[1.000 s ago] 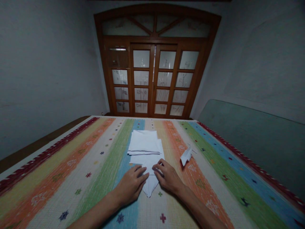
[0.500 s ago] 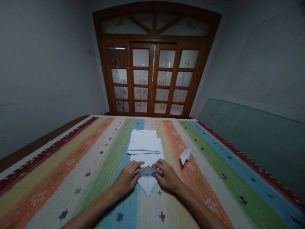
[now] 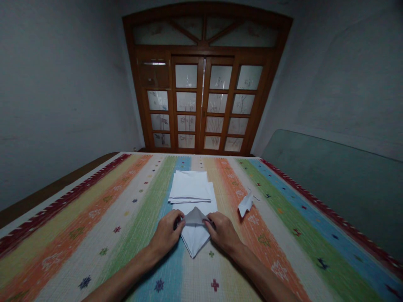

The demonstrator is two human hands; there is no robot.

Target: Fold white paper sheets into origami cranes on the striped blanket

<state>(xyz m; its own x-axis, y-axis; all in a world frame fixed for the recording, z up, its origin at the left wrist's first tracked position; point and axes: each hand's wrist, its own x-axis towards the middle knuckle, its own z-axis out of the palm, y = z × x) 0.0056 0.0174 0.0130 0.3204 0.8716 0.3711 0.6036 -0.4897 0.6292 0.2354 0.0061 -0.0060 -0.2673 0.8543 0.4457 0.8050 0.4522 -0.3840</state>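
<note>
A folded white paper (image 3: 195, 239) lies on the striped cover, its point toward me. My left hand (image 3: 165, 233) and my right hand (image 3: 223, 233) pinch its two sides, holding up a shaded, peaked flap at the top of the fold. Just beyond my hands, a stack of white paper sheets (image 3: 191, 188) lies partly under the far end of the fold. Off to the right of my right hand rests a small crumpled white paper scrap (image 3: 246, 204). The fold's edges under my fingers are hidden.
A multicoloured striped woven cover (image 3: 103, 235) with small embroidered motifs spreads over the surface, with a red border along both sides. A wooden edge (image 3: 40, 201) runs along the left. A grey-green panel (image 3: 333, 188) leans at the right. Beyond stands a glazed wooden door (image 3: 203, 102).
My hands have gone from lying flat on the paper to pinching it. A flap has lifted, and it has narrowed into a peak as my hands drew closer together.
</note>
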